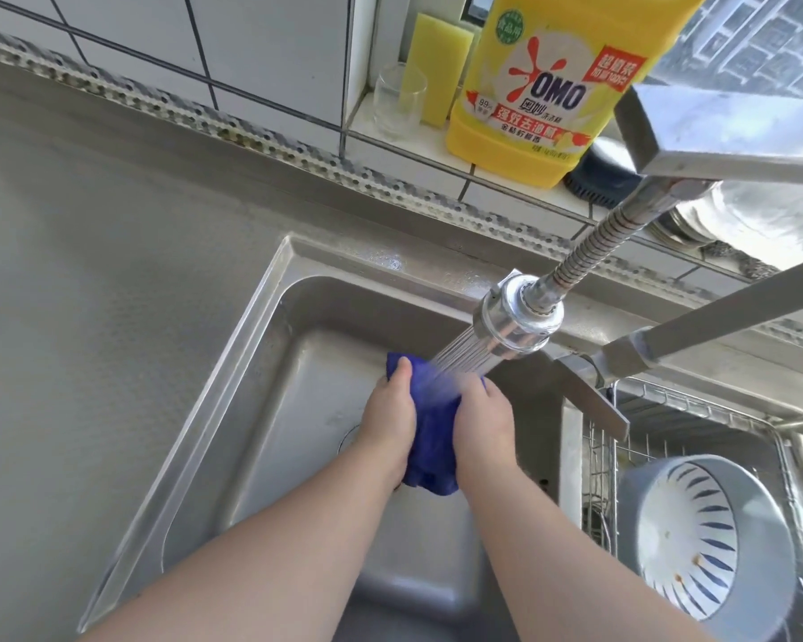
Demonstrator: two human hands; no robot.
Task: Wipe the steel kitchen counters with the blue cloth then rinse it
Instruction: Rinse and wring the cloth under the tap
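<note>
The blue cloth (pixel 432 424) is bunched between both my hands over the left sink basin (pixel 270 377). My left hand (pixel 390 414) grips its left side, thumb on top. My right hand (pixel 485 417) grips its right side. Water sprays from the faucet head (pixel 518 319) onto the top of the cloth. A loose end of the cloth hangs down below my hands. The steel counter (pixel 89 271) stretches to the left of the sink.
A yellow detergent bottle (pixel 543 81), a glass (pixel 397 99) and a yellow sponge (pixel 439 67) stand on the tiled ledge behind the sink. The right basin holds a wire rack (pixel 659 410) and a grey bowl (pixel 696 544). A steel shelf frame (pixel 715 145) overhangs the upper right.
</note>
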